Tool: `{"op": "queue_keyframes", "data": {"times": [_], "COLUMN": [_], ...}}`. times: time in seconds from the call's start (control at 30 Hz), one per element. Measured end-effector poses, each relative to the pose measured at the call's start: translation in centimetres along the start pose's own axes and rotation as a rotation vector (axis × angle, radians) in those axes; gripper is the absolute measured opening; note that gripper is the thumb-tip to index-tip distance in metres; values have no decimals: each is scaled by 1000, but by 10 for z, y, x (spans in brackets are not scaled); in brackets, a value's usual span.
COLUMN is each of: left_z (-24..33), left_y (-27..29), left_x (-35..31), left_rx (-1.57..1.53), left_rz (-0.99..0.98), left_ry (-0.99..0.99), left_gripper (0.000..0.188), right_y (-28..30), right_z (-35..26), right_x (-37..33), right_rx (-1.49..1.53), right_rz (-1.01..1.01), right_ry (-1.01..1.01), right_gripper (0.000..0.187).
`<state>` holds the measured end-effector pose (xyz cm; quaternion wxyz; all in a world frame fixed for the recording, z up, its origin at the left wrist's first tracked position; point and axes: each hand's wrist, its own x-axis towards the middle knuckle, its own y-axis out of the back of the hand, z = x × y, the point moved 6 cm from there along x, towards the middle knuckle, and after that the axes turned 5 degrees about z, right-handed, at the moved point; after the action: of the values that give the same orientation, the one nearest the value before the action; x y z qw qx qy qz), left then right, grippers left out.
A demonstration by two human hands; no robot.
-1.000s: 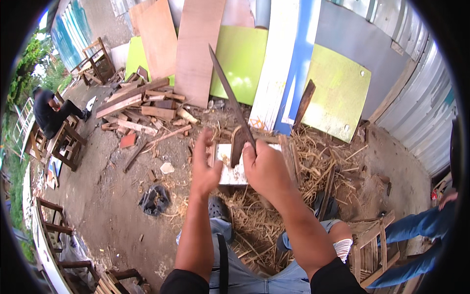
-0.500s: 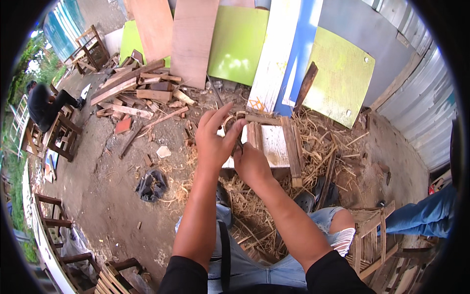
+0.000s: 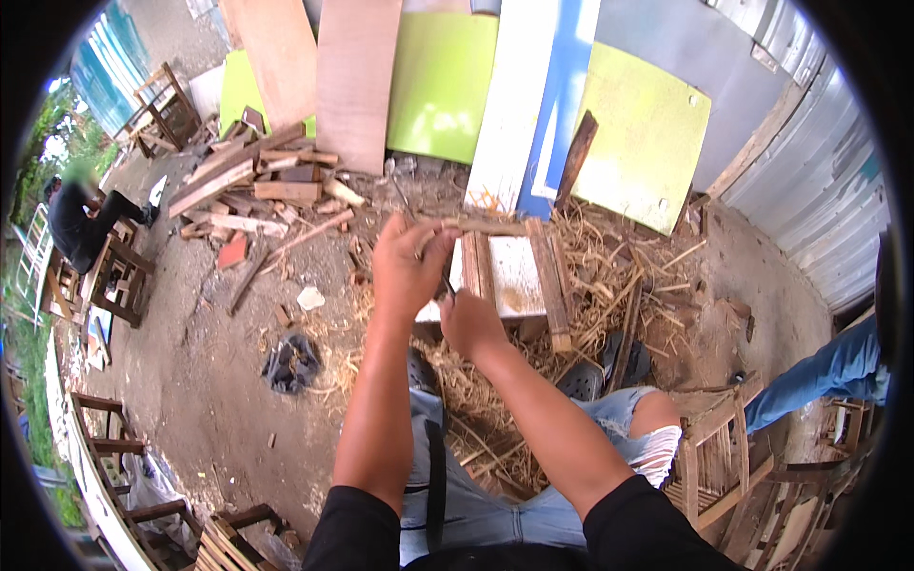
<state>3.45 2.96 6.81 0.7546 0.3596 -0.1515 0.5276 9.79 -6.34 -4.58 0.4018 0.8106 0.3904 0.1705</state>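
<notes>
A thin dark rod-like tool (image 3: 402, 195) slants between my hands, its far end showing beyond my left fingers; its exact kind cannot be made out. My right hand (image 3: 473, 325) is closed round its near end. Farther up, my left hand (image 3: 407, 262) curls its fingers and thumb about the tool, hiding its middle. Just beyond and to the right of my hands is a low white board (image 3: 519, 281) with brown wooden strips (image 3: 548, 285) across it. Curly wood shavings (image 3: 609, 257) lie around this board and between my feet.
Scrap lumber (image 3: 276, 181) is heaped at the far left. Coloured panels (image 3: 443, 86) lean along the back. A black plastic bag (image 3: 290, 364) lies on the ground at left. Wooden frames (image 3: 719, 447) stand at my right, near a person's jeans-clad leg (image 3: 819, 376). Another person (image 3: 76, 224) sits far left.
My left fingers, spread and raised before, have curled in round the tool. My right hand keeps its grip. The whole view has shifted slightly, so the surroundings sit farther left.
</notes>
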Motion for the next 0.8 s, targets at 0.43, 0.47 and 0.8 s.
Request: {"op": "queue_keyframes", "data": {"times": [0.43,0.47,0.8], "left_z": [-2,0,-7], "left_y": [25,25,19], "left_x": [2,2,-7], "left_rx": [-401,-381,-421], "left_rz": [-24,-16,-91], "left_ry": [236,164,190], "left_gripper": [140,139,119], "right_y": [22,20,-16], "right_z": [-14,-10,12], "right_x": [3,3,-1], "right_rx": [-23,-28,0], "right_rz": [90,59,100], "right_ry": [133,119,150], "right_gripper": [33,33,33]}}
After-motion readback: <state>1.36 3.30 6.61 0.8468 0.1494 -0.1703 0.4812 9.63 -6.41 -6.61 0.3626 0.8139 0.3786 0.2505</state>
